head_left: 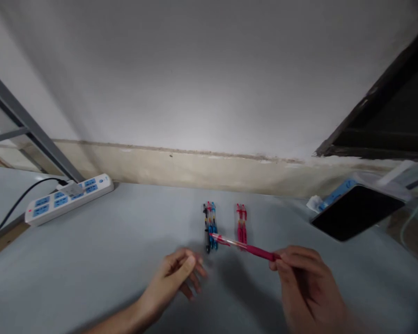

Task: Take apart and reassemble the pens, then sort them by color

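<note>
My right hand (308, 283) pinches a red pen (259, 252) by one end, with its clear half pointing left above the table. Loosely curled and slightly blurred, my left hand (176, 273) is empty, its fingers apart. Just beyond it lies a small row of pens: a black pen (206, 234) on the left and blue-gripped pens (214, 232) beside it. Two more red pens (242, 222) lie side by side to the right of that row. The held pen passes in front of the lower parts of both groups.
A white power strip (69, 199) with blue sockets and a black cable (17, 204) sits at the left. On the right, a dark-screened tablet or phone (357, 213) leans near a blue object (337, 192). The grey table (142, 222) meets a wall (181, 93) at its far edge.
</note>
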The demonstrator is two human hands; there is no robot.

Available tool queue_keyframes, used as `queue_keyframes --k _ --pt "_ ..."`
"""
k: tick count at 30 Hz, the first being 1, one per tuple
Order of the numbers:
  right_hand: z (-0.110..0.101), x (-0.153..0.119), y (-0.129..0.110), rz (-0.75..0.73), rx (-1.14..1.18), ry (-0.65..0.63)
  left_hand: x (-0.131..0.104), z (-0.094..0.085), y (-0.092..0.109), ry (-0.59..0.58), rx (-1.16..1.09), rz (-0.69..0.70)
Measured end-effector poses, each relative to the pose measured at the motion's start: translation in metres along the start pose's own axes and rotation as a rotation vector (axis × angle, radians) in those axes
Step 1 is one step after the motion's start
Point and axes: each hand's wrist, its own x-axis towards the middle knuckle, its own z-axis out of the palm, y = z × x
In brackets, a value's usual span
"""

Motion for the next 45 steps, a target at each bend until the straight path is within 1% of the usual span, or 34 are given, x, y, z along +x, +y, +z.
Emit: queue_keyframes --k 2,4,6,8,10,11,14,16,18,20,21,23,26,28,30,32,33,34,35,38,39,40,41,45 --pt "0.003 -0.006 -0.005 0.069 0.075 -0.069 -0.001 0.000 -0.001 -0.023 -0.086 0.017" --pt "0.006 -0.014 -0.008 0.168 0.129 -0.161 -0.001 0.000 -0.001 -0.014 -0.147 0.049" --pt "0.010 -0.022 -0.009 0.334 0.173 -0.242 0.001 -0.001 0.000 0.051 -0.184 0.103" --pt "0.015 -0.028 -0.008 0.540 0.226 -0.299 0.002 -0.002 0.002 0.125 -0.203 0.139" --pt "0.019 -0.030 -0.005 0.730 0.296 -0.382 0.004 -0.003 0.003 0.161 -0.201 0.146" --pt "0.021 -0.029 -0.004 0.804 0.340 -0.442 0.004 -0.003 0.004 0.167 -0.191 0.142" --pt "0.026 -0.026 -0.001 0.934 0.460 -0.630 0.004 -0.003 0.004 0.179 -0.149 0.136" --pt "0.027 -0.025 0.000 0.978 0.477 -0.706 0.003 -0.003 0.003 0.189 -0.126 0.129" --pt "0.026 -0.024 0.001 1.002 0.413 -0.762 0.002 -0.002 0.003 0.194 -0.104 0.121" --pt "0.023 -0.023 0.001 0.952 0.295 -0.813 0.001 -0.002 0.003 0.202 -0.072 0.116" --pt "0.022 -0.023 0.002 0.890 0.229 -0.826 0.000 -0.002 0.004 0.208 -0.055 0.114" --pt "0.019 -0.024 0.003 0.691 0.110 -0.828 -0.002 -0.001 0.006 0.217 -0.031 0.109" --pt "0.015 -0.025 0.007 0.349 -0.005 -0.764 -0.005 -0.001 0.008 0.226 -0.017 0.107" --pt "0.013 -0.026 0.009 0.176 -0.037 -0.706 -0.005 0.000 0.007 0.233 -0.023 0.101" --pt "0.011 -0.027 0.011 0.048 -0.050 -0.654 -0.004 0.001 0.006 0.238 -0.051 0.078" --pt "0.010 -0.026 0.011 -0.012 -0.018 -0.630 -0.003 0.001 0.004 0.231 -0.078 0.055" --pt "0.010 -0.026 0.011 0.020 0.012 -0.626 -0.003 0.000 0.003 0.225 -0.085 0.055" --pt "0.010 -0.026 0.010 0.113 0.050 -0.627 -0.003 0.000 0.003 0.220 -0.086 0.068" --pt "0.011 -0.025 0.008 0.254 0.103 -0.641 -0.004 0.000 0.003 0.217 -0.081 0.092" --pt "0.015 -0.022 0.003 0.742 0.296 -0.705 -0.006 -0.001 0.005 0.218 -0.053 0.158" --pt "0.016 -0.020 0.001 0.852 0.338 -0.719 -0.006 -0.001 0.006 0.218 -0.043 0.167" --pt "0.017 -0.018 -0.001 0.910 0.360 -0.728 -0.006 -0.001 0.007 0.219 -0.034 0.169" --pt "0.018 -0.016 -0.003 0.928 0.359 -0.729 -0.006 0.000 0.007 0.223 -0.028 0.168" --pt "0.017 -0.011 -0.007 0.876 0.293 -0.742 -0.005 0.001 0.008 0.244 -0.023 0.170"
